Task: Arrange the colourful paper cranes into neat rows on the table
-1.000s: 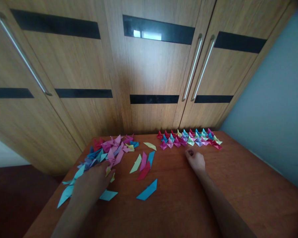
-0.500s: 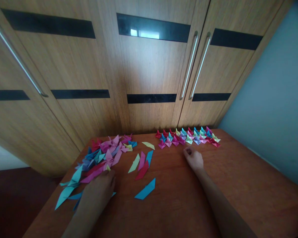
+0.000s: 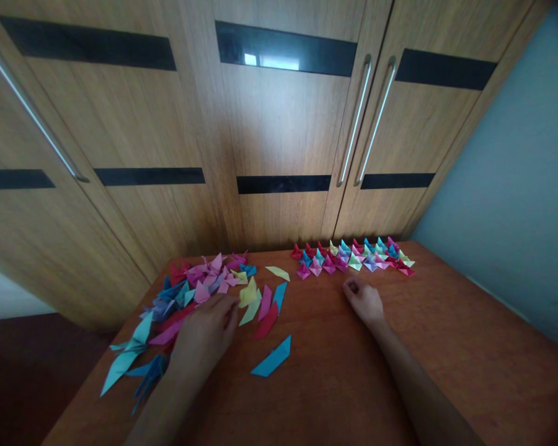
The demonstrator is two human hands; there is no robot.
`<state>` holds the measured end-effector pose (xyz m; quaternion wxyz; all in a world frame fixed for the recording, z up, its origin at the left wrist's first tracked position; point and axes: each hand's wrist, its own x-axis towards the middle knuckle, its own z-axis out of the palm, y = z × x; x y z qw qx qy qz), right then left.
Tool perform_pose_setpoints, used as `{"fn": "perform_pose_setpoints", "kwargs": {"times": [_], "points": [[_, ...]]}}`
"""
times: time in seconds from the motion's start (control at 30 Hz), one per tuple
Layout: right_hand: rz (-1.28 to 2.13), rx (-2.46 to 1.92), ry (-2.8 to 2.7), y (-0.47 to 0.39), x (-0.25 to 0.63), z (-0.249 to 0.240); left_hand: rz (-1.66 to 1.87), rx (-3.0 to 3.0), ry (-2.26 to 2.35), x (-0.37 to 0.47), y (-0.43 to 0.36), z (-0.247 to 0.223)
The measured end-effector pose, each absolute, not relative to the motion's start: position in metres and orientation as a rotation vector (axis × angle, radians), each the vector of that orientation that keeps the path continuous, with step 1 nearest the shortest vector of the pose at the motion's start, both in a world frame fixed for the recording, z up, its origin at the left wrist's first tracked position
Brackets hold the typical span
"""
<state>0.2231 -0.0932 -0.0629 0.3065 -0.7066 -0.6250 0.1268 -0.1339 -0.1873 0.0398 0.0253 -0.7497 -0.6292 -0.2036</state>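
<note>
Between the fingers of my left hand (image 3: 210,327) is a yellow folded paper piece (image 3: 248,293), held just above a pale green folded paper strip (image 3: 250,310). A pile of colourful paper cranes (image 3: 211,272) lies beside and partly behind this hand. My right hand (image 3: 363,300) rests on the table with its fingers curled; whether anything is inside them is hidden. Beyond it stand rows of small folded paper boats (image 3: 354,261) in many colours. Loose folded strips lie between the hands, among them a red strip (image 3: 266,322) and a blue strip (image 3: 273,357).
The brown wooden table (image 3: 325,384) ends at a wooden wardrobe (image 3: 279,136) with metal handles (image 3: 374,121). A blue-grey wall (image 3: 506,204) rises at the right. A teal paper crane (image 3: 129,354) and dark blue paper pieces (image 3: 149,375) lie near the table's left edge.
My left hand has moved right and slightly up from the crane pile, bringing the yellow paper piece over the loose strips. Dark blue pieces now show behind it. My right hand has stayed put.
</note>
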Motion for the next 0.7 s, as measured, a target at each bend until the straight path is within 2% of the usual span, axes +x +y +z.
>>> {"fn": "perform_pose_setpoints", "kwargs": {"times": [0.1, 0.27, 0.43, 0.7], "points": [[0.375, -1.786, -1.673, -0.095, 0.222, -0.061, -0.889, -2.427, -1.812, -0.121, -0.172, 0.034], [0.534, -1.449, -1.783, -0.104, 0.205, -0.051, -1.106, -2.544, -1.659, -0.098, -0.155, 0.020], [0.675, -1.203, -1.899, -0.122, 0.175, -0.041, -1.181, -2.668, -1.627, -0.085, -0.159, 0.003], [0.764, -1.106, -1.929, -0.145, 0.148, -0.034, -1.216, -2.757, -1.518, -0.080, -0.172, -0.012]]}}
